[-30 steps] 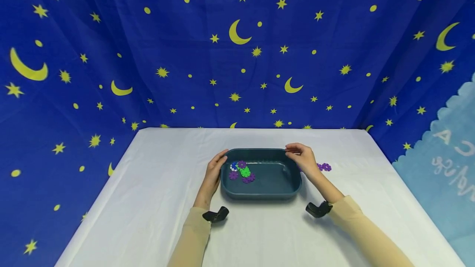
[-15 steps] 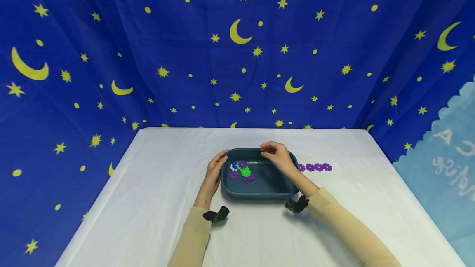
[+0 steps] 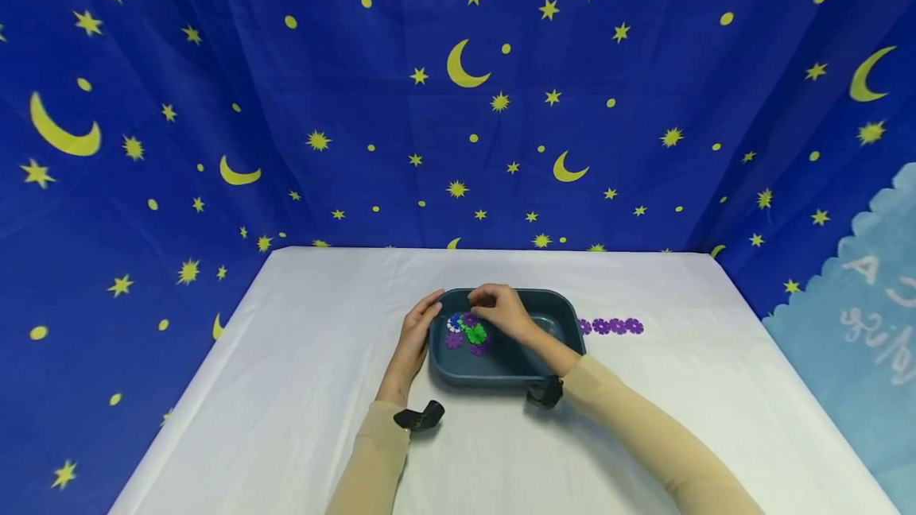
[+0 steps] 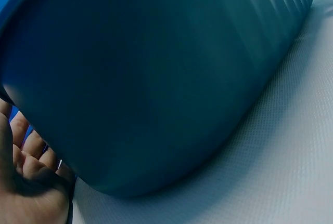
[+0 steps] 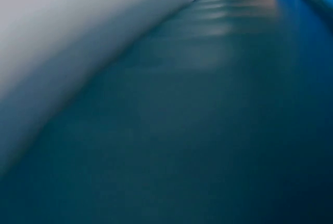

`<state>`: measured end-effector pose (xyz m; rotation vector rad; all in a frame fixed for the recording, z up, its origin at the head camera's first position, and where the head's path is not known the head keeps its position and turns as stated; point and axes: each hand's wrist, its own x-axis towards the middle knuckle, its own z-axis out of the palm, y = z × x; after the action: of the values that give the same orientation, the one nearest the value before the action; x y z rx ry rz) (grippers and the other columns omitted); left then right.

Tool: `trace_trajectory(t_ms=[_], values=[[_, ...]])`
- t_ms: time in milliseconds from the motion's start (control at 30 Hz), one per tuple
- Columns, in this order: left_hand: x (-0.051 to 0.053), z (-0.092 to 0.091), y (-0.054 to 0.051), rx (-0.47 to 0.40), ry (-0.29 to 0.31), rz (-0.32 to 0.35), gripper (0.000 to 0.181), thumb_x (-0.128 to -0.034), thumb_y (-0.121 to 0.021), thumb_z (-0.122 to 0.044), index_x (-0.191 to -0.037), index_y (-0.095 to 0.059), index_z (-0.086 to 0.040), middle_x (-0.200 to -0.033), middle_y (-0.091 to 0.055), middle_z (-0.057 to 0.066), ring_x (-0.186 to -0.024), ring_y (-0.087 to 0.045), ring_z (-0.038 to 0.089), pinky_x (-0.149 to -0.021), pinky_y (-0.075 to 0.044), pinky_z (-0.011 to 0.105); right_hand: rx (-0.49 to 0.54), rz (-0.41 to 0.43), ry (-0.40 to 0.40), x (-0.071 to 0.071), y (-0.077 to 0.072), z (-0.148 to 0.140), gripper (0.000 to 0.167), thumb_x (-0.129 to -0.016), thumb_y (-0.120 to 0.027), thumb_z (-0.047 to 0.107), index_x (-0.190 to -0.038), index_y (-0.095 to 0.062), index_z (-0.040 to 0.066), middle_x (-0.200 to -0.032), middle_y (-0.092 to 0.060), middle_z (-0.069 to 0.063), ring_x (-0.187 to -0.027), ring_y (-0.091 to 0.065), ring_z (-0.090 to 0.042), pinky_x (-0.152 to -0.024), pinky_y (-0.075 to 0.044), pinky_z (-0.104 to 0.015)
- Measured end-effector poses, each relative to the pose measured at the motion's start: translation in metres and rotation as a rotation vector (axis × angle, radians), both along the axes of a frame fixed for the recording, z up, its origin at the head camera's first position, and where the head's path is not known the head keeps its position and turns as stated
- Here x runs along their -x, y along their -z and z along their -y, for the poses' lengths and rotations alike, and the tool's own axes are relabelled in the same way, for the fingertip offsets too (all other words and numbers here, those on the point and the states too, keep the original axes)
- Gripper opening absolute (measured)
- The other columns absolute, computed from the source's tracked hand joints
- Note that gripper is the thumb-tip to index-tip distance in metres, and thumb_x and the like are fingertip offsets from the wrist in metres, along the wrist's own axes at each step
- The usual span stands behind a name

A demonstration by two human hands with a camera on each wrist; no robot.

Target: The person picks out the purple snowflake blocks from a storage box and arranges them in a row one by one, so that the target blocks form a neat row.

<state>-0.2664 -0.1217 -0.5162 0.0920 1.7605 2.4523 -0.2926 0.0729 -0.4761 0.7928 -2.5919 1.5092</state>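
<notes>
- Notched plastic discs [image 3: 475, 334], coloured purple, green, blue and white, are gathered at the left end of the dark teal tub [image 3: 487, 380].
- Over them the right hand [image 3: 503, 314] is held, fingers bent; whether a disc is pinched cannot be told.
- The tub's left end is touched by the left hand [image 3: 413, 332], fingers extended.
- Purple discs [image 3: 618, 327] are lined up rightward on the worktop [image 3: 680, 388].

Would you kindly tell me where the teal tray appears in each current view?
Head: the teal tray lies below and slightly right of the picture's centre.
Left wrist: its side fills most of the picture, except the lower right.
Right wrist: its side fills the centre and bottom.
Shared landmark: the white tabletop, lower right in left wrist, upper left in right wrist.
</notes>
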Motion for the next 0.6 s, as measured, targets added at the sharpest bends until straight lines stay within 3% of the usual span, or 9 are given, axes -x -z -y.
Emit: trace_trajectory(t_ms=[200,367,600], values=[[0.008,-0.001,0.013,-0.006,-0.023,-0.001,0.047,-0.1016,-0.044,-0.017,-0.144,-0.037,0.0,-0.153,-0.034,0.012,-0.125,-0.043,0.006,-0.097,-0.042,0.015,-0.094,-0.042,-0.062,0.002,0.008,0.001,0.023,-0.08,-0.069,-0.004,-0.103,-0.068,-0.008,-0.101,-0.071,-0.022,-0.094,-0.068,-0.033,-0.081,-0.056,-0.04],[0.008,-0.004,0.014,-0.002,-0.051,0.0,0.045,-0.1003,-0.048,-0.021,-0.142,-0.043,-0.004,-0.15,-0.038,0.009,-0.131,-0.04,0.013,-0.099,-0.041,0.016,-0.142,-0.045,-0.086,0.004,0.014,-0.001,0.028,-0.078,-0.07,-0.007,-0.106,-0.067,-0.01,-0.104,-0.07,-0.024,-0.096,-0.067,-0.035,-0.082,-0.055,-0.04],[0.01,-0.004,0.016,-0.007,-0.067,0.015,0.047,-0.0998,-0.049,-0.02,-0.142,-0.042,-0.002,-0.151,-0.038,0.011,-0.134,-0.036,0.016,-0.112,-0.033,0.029,-0.156,-0.027,-0.09,0.003,0.024,-0.001,0.039,-0.073,-0.074,-0.008,-0.11,-0.064,-0.012,-0.106,-0.069,-0.025,-0.096,-0.067,-0.035,-0.08,-0.056,-0.036]])
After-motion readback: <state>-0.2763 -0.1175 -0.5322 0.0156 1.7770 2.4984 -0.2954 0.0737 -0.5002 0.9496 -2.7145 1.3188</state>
